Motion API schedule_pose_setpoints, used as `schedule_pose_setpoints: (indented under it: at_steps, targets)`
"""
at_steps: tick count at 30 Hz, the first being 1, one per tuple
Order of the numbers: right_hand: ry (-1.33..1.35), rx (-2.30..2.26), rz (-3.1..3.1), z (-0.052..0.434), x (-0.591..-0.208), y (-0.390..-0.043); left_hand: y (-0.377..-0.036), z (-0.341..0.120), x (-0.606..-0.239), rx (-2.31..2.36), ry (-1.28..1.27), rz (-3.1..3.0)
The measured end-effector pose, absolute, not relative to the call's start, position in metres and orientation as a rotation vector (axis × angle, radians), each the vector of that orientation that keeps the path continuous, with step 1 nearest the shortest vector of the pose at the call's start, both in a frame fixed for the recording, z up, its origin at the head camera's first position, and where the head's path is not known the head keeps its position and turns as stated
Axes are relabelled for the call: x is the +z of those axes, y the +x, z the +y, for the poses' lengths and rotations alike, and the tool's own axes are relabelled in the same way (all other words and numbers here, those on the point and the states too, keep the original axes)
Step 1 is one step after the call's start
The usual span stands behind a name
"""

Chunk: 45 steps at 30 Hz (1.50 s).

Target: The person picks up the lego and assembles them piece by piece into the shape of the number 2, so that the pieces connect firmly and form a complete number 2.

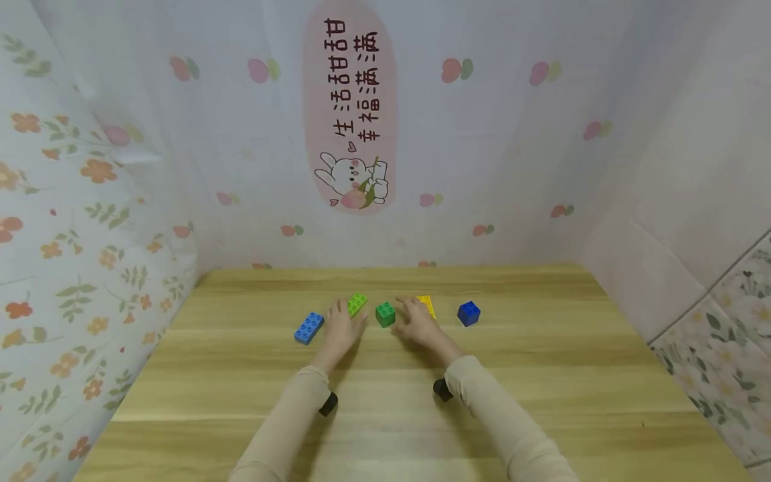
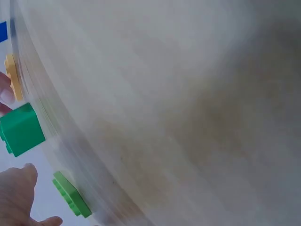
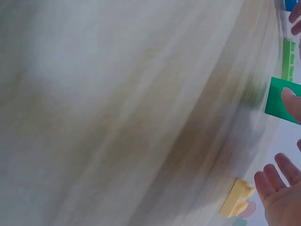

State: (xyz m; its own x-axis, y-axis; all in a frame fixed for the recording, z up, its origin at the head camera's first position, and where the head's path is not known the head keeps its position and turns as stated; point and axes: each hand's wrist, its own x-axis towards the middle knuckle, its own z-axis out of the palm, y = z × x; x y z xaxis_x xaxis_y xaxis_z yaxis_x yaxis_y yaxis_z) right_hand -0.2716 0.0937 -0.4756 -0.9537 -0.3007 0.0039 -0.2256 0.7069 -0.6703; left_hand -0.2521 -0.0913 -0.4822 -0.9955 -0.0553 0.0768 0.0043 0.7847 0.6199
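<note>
Five bricks lie in a row on the wooden table (image 1: 385,402). From left to right they are a long blue brick (image 1: 309,328), a lime brick (image 1: 357,304), a green cube (image 1: 385,314), a flat yellow brick (image 1: 426,305) and a dark blue cube (image 1: 468,312). My left hand (image 1: 345,323) lies flat with its fingers relaxed, the fingertips right beside the lime brick (image 2: 70,194). My right hand (image 1: 414,317) is spread between the green cube (image 3: 278,96) and the yellow brick (image 3: 237,197). Its thumb lies against the green cube. Neither hand holds anything.
Patterned cloth walls stand close at the back, left and right of the table. Bare wood stretches in front of the bricks and on both sides. Both wrist views are mostly blurred table surface.
</note>
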Motion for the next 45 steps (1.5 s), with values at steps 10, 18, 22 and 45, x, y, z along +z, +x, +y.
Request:
schedule_pose_setpoints:
  at_steps: [10,18,22,45]
  targets:
    - [-0.463,-1.200,2.669,0.090,-0.484,-0.274,-0.253,-0.087,-0.486,-1.087,0.167,-2.901]
    - [-0.496,-1.340,2.567,0.091,-0.490,-0.279,-0.259,-0.083,-0.489,-0.996,0.229,-2.952]
    - [-0.537,-1.342,2.564,0.091,-0.490,-0.278,-0.259,-0.083,-0.487,-0.970,0.250,-2.949]
    - [-0.380,-1.389,2.479,0.093,-0.482,-0.283,-0.269,-0.097,-0.473,-0.988,0.276,-3.005]
